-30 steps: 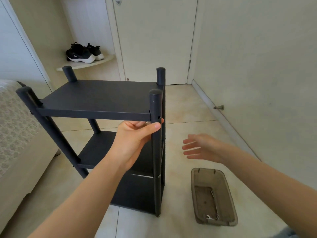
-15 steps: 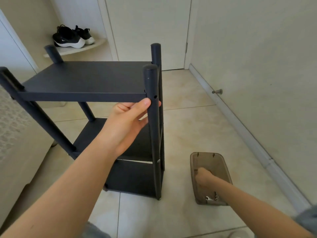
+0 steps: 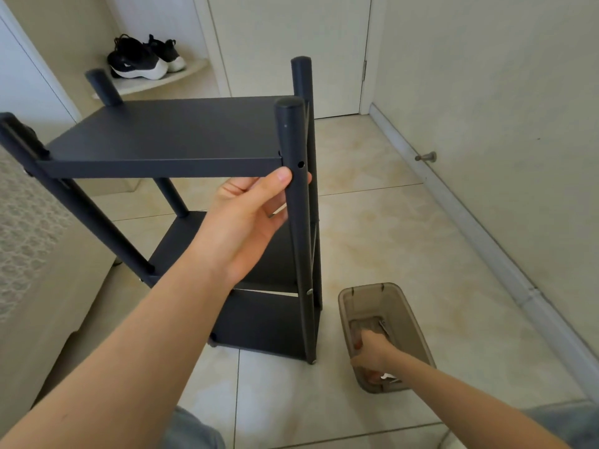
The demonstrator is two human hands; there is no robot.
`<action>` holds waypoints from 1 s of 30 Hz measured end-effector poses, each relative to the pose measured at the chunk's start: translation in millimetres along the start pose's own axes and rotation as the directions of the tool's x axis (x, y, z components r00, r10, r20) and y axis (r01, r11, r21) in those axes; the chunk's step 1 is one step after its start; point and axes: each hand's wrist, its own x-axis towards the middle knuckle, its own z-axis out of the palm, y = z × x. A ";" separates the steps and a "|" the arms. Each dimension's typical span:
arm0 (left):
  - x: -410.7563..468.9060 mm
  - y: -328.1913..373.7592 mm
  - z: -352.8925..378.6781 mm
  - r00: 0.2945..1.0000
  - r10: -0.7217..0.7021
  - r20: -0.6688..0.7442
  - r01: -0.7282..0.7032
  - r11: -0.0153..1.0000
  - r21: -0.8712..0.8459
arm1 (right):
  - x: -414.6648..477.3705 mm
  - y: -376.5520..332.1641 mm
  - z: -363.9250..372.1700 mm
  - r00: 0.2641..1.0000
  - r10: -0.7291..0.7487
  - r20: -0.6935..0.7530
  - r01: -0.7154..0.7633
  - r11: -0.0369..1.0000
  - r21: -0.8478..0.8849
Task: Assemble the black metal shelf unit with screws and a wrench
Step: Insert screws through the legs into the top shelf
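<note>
The black metal shelf unit (image 3: 168, 134) stands upright on the tiled floor, with three shelves between four round posts. My left hand (image 3: 246, 218) grips the near right post (image 3: 291, 131) just under the top shelf, thumb beside an empty screw hole (image 3: 300, 164). My right hand (image 3: 371, 354) reaches down into a smoky plastic tray (image 3: 372, 286) on the floor right of the unit. Its fingers curl at the tray's near end, where a small silver wrench (image 3: 387, 378) partly shows. Whether the fingers hold anything is hidden.
A lace-covered sofa or bed (image 3: 19, 238) sits close on the left. Black shoes (image 3: 142, 58) rest on a corner ledge beside the closed door (image 3: 291, 43). The right wall carries a door stopper (image 3: 426, 156). Open floor tiles lie behind the tray.
My right hand dropped from mid-air beside the shelf into the tray and moved to its near end. My left hand stayed on the post.
</note>
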 end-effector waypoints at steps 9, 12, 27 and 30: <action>-1.7 -0.5 0.7 1.000 -0.007 0.006 0.007 1.000 -0.010 | 3.1 -17.3 20.6 0.986 -0.133 0.098 0.121 0.985 0.120; -2.1 0.1 0.5 1.000 -0.007 0.020 0.008 1.000 -0.027 | 9.4 -17.3 16.2 0.994 -0.096 0.044 0.091 0.990 0.106; -0.7 -2.4 0.4 0.998 -0.011 0.058 0.014 0.999 -0.048 | 53.2 26.8 39.2 0.999 0.013 -0.037 -0.021 0.973 -0.230; -0.9 -2.6 -0.5 0.999 -0.019 0.051 0.021 0.999 -0.047 | 57.7 24.6 41.1 1.000 0.006 -0.029 -0.014 0.967 -0.253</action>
